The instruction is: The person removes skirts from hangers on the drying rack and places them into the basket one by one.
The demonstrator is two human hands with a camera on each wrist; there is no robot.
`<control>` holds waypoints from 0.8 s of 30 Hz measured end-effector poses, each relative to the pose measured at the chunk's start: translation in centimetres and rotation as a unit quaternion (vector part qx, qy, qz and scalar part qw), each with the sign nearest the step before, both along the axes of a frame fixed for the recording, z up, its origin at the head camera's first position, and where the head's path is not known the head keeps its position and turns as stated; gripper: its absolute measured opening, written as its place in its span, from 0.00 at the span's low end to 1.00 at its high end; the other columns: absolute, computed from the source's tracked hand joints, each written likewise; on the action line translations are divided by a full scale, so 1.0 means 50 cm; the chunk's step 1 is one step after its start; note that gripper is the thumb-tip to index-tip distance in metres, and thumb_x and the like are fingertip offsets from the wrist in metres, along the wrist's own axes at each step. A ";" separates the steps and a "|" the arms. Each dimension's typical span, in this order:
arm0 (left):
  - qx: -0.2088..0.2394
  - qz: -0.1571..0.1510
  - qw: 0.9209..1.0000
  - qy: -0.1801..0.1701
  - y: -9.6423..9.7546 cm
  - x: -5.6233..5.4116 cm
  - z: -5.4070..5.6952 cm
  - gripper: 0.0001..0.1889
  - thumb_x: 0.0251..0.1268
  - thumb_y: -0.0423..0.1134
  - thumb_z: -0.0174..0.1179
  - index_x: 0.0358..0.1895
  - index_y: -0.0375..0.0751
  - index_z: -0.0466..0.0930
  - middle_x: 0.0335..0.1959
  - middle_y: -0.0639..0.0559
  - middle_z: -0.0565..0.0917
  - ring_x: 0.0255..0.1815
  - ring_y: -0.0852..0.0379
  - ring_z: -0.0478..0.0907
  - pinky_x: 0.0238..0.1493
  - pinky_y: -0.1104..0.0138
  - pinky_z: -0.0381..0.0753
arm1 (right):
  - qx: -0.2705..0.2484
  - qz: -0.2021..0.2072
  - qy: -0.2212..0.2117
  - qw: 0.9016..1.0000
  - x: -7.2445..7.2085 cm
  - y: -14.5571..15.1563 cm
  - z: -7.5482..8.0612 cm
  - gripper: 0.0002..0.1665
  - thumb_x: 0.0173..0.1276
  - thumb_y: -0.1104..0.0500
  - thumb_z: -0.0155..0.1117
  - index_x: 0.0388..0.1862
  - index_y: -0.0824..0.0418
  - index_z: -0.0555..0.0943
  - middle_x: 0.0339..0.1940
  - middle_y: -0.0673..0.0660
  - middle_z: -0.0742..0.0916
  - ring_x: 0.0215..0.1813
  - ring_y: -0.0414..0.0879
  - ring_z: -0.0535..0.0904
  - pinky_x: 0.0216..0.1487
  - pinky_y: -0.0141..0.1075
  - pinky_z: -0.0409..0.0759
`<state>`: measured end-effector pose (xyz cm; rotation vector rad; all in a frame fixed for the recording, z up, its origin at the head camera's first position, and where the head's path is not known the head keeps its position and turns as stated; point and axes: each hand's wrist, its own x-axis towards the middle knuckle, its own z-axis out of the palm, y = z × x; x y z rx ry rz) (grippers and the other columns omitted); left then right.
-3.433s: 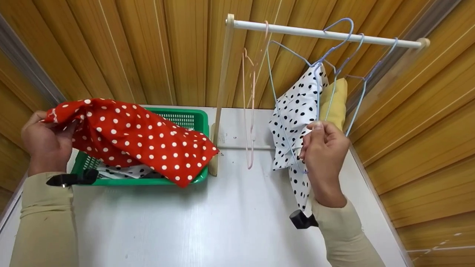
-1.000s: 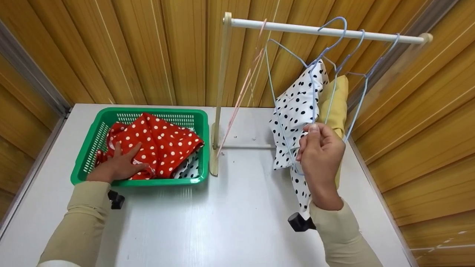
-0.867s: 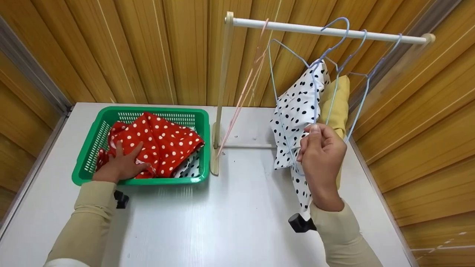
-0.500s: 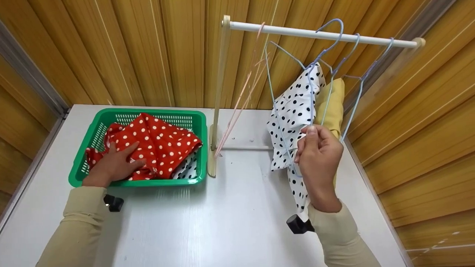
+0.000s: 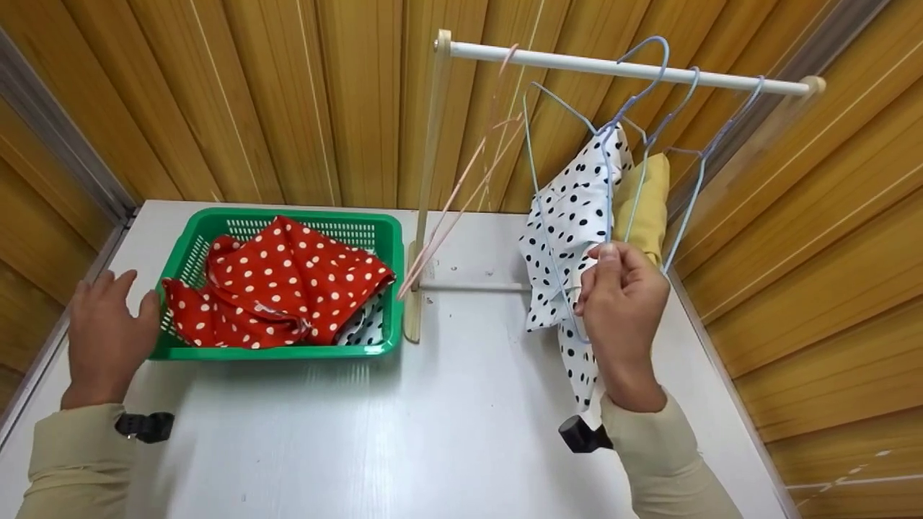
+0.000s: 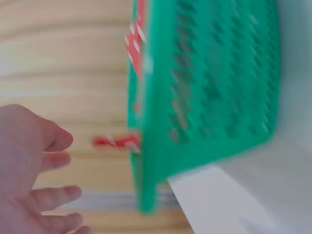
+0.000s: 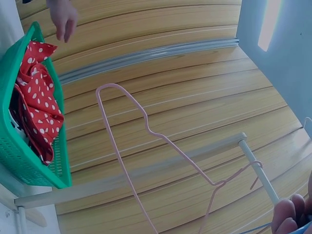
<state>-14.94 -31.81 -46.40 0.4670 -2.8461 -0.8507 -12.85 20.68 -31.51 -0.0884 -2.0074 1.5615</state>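
Note:
My left hand [image 5: 108, 335] hovers with spread fingers just off the left end of a green plastic basket [image 5: 288, 353], holding nothing. Inside the basket lies a crumpled red cloth [image 5: 288, 281] with white dots, over a white cloth [image 5: 371, 324] with black dots. My right hand [image 5: 627, 310] pinches the side wire of a blue clothes hanger [image 5: 608, 187] that hangs on the rack. Beside and behind that hanger hangs a white black-dotted cloth [image 5: 573, 209]; which hanger bears it I cannot tell. The left wrist view is blurred, showing the left hand [image 6: 29, 180] apart from the basket.
A rack's white rail [image 5: 562, 61] also carries a pink hanger [image 5: 454, 198], bare and turned sideways, and further blue hangers at the right. A yellow cloth [image 5: 652, 209] hangs behind the white one. Wooden panel walls [image 5: 303, 108] border the white table [image 5: 346, 447].
My left hand held the red cloth up, then lay on it in the basket; now it has come off leftward. The pink hanger has swung. The right hand keeps its pinch.

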 end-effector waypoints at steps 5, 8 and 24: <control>0.082 -0.028 0.994 -0.066 -0.026 0.008 -0.045 0.39 0.87 0.52 0.36 0.83 0.27 0.35 0.82 0.22 0.44 0.81 0.19 0.45 0.69 0.26 0.59 | 0.008 -0.004 0.005 1.000 -0.002 0.003 0.002 0.16 0.82 0.66 0.50 0.34 0.67 0.80 0.10 0.48 0.75 0.10 0.40 0.70 0.13 0.28 0.71; 0.148 -0.018 0.985 -0.085 -0.030 0.011 -0.069 0.39 0.87 0.57 0.29 0.84 0.36 0.28 0.84 0.27 0.39 0.83 0.21 0.43 0.71 0.27 0.59 | 0.010 -0.007 -0.001 1.000 -0.001 0.005 0.004 0.16 0.83 0.65 0.50 0.35 0.69 0.80 0.11 0.48 0.76 0.10 0.39 0.70 0.13 0.29 0.71; 0.240 0.015 0.966 -0.090 -0.018 0.018 -0.082 0.36 0.86 0.60 0.25 0.84 0.46 0.27 0.86 0.35 0.37 0.85 0.27 0.43 0.75 0.31 0.59 | -0.002 -0.009 -0.013 1.000 -0.012 0.008 0.011 0.16 0.83 0.65 0.50 0.35 0.67 0.81 0.11 0.49 0.76 0.11 0.40 0.70 0.12 0.29 0.71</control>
